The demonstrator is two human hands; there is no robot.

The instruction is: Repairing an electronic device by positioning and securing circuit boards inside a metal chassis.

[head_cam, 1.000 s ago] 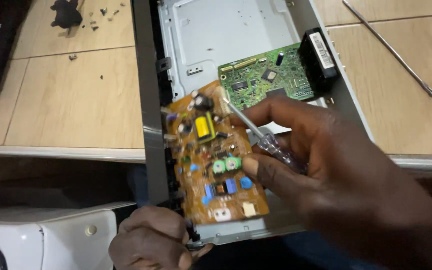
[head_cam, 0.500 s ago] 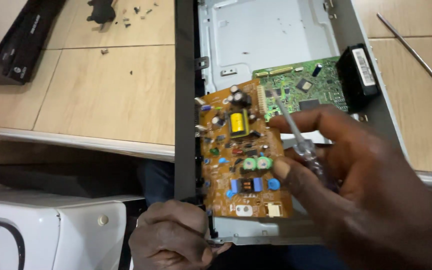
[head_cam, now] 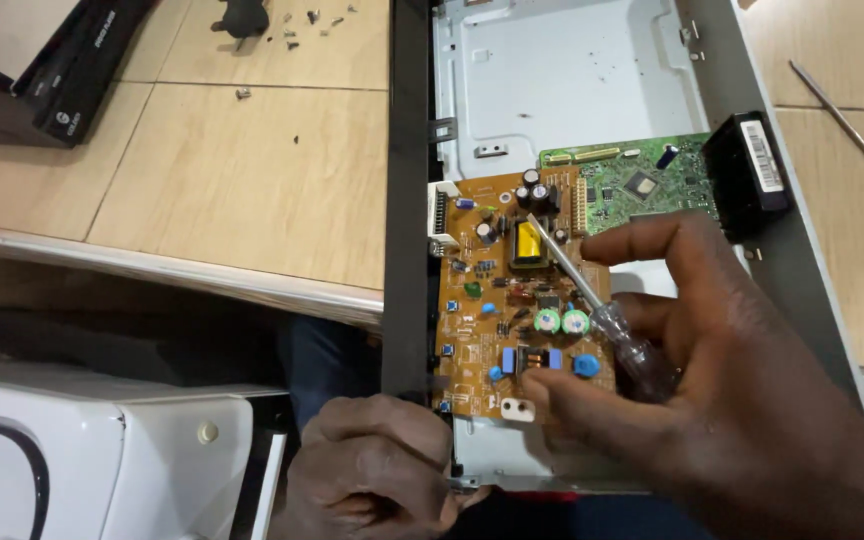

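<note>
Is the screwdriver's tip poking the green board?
No, the screwdriver in the right hand points its tip at the yellow part on the orange-brown circuit board, not the green circuit board.

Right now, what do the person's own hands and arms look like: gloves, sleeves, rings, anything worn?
Both hands are bare. The left hand shows no glove, ring or watch, and its wrist is cut off by the bottom edge of the picture. The right hand is also ungloved, with no ring on the fingers that show. No sleeve or cuff is in view on either side; the forearms lie mostly outside the picture.
</note>
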